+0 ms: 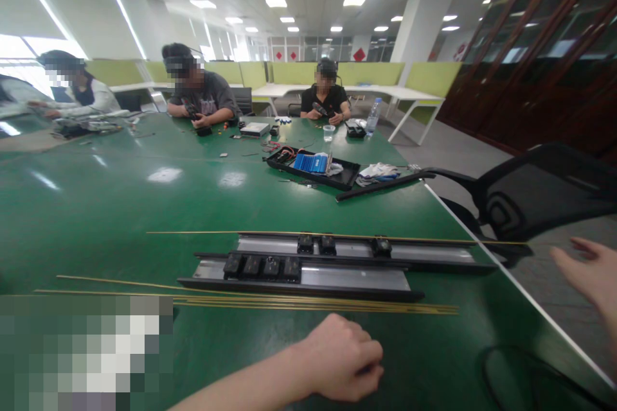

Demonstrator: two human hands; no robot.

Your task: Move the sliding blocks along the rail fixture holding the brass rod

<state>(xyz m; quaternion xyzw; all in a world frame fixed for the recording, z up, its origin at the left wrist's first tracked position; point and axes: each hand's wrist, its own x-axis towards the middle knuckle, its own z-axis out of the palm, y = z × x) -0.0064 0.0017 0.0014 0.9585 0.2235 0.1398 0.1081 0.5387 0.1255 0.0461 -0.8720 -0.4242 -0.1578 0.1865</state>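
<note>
The green desk [120, 205] bears two long, dark-edged rails [357, 278], which look stiff and easy to lift by both ends. A bunch of thin gold rods [337, 306] lies in front; they look light and bendy, best held near the middle. The left hand [344, 359] is near them, fingers curled together. The right hand [590, 273], fingers apart, is near one lone rod's [193, 232] end. Small black blocks [271, 268] sit in the rails.
</note>
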